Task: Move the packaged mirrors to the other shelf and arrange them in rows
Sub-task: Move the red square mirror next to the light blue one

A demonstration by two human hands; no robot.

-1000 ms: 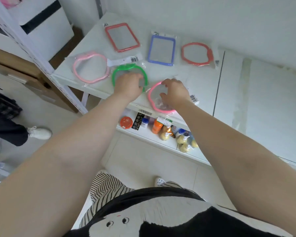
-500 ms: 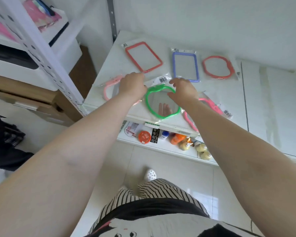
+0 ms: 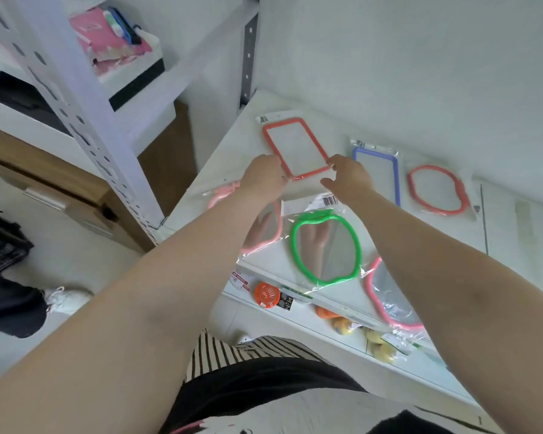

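Observation:
Six packaged mirrors lie on the white shelf top (image 3: 342, 126). At the back are a red rectangular mirror (image 3: 295, 148), a blue rectangular mirror (image 3: 377, 177) and a red apple-shaped mirror (image 3: 436, 189). Nearer me are a light pink mirror (image 3: 262, 228) partly under my left arm, a green apple-shaped mirror (image 3: 326, 245), and a pink mirror (image 3: 389, 300) at the front edge under my right arm. My left hand (image 3: 264, 177) grips the red rectangular mirror's near left corner. My right hand (image 3: 348, 178) pinches its near right corner.
A lower shelf (image 3: 308, 311) holds an orange-lidded jar (image 3: 266, 295) and small bottles (image 3: 380, 343). A white perforated rack post (image 3: 85, 133) stands at left, with a bin of pink packages (image 3: 113, 36) and cardboard boxes (image 3: 54, 183). Another person's white shoe (image 3: 63, 300) rests on the floor.
Both hands have left the green mirror and reached farther back to the near corners of the red rectangular mirror. The view has shifted, so the shelf sits more to the right.

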